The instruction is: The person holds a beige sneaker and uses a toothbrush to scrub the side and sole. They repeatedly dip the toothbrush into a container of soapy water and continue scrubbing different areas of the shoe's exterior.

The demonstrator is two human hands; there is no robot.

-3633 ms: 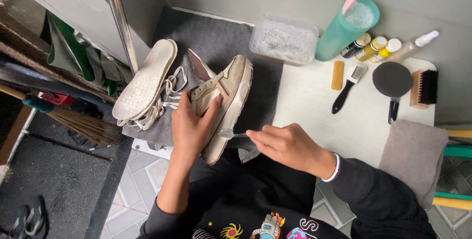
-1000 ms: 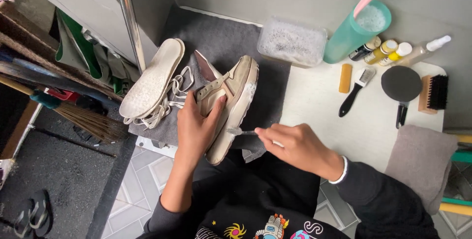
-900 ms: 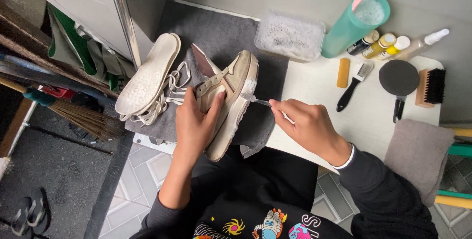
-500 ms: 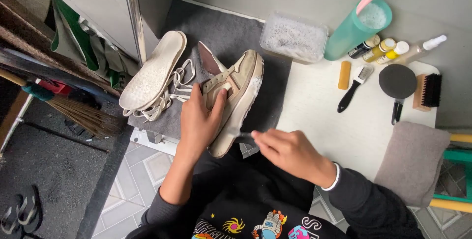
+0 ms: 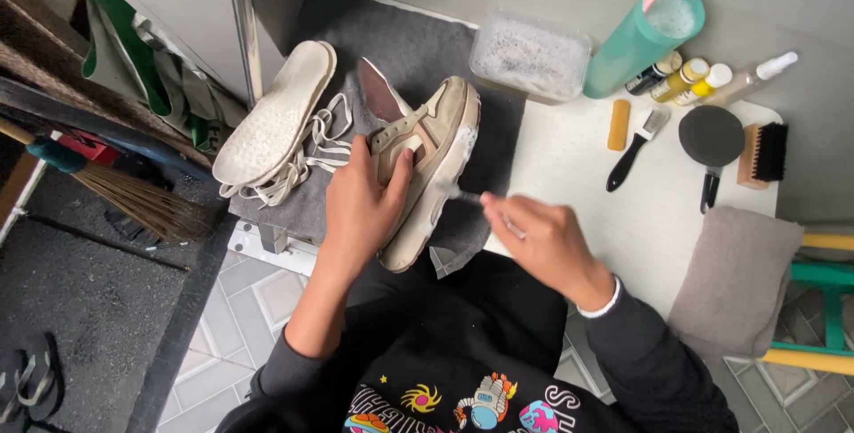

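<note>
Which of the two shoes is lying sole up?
The left-hand shoe, beside the laces; the beige sneaker in the left hand shows its side.

1. The shoe (image 5: 427, 161) looks like matt beige suede or cloth with a rough rubber sole.
2. The mat (image 5: 418, 50) under it is grey, fuzzy cloth.
3. The cup (image 5: 636, 41) is smooth teal plastic.
4. The table (image 5: 578, 148) is smooth and white.
5. The towel (image 5: 734, 282) is soft cloth.

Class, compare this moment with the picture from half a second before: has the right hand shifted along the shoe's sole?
Yes. The right hand has slid up along the sole of the beige shoe, away from its near end and toward the clear tub.
</note>
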